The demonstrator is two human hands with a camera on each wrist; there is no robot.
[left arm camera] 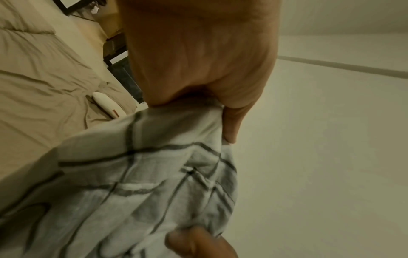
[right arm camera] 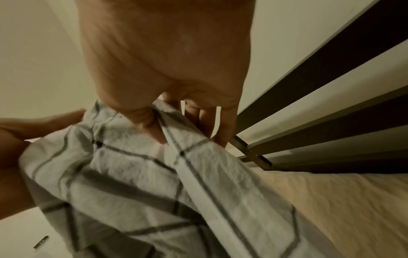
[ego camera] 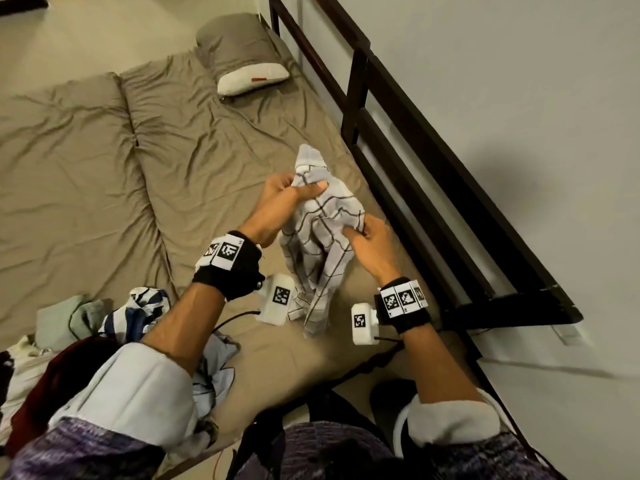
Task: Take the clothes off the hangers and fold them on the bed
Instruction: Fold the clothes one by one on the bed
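Sleeves: pale rolled cuffs on both forearms at the near edge of the head view; patterned purple cloth below them
Clothes pile (ego camera: 138, 327): heaped on the near left part of the bed; a dark red piece, a blue-and-white piece and a pale green folded piece lie together, touching
Wrist bands: black straps with square black-and-white markers on both wrists; a white camera block hangs under each
Checked shirt (ego camera: 322, 237): pale grey with thin dark lines; bunched and held up above the bed, its lower end hanging between the two wrists; whether a hanger is inside it cannot be told
Right hand (ego camera: 372, 242): at the shirt's right side; thumb and fingers (right arm camera: 152, 125) pinch a fold of the cloth
Left hand (ego camera: 287, 195): higher and farther, gripping the upper part of the shirt; fingers curled round a gathered bunch, thumb (left arm camera: 230, 127) pressed along the cloth
Bed (ego camera: 207, 161): tan wrinkled sheet over two mattresses side by side
Bed frame (ego camera: 426, 188): dark wooden rails along the right side, against a pale wall
Pillow (ego camera: 246, 57): at the far end, tan case partly off a white inner cushion
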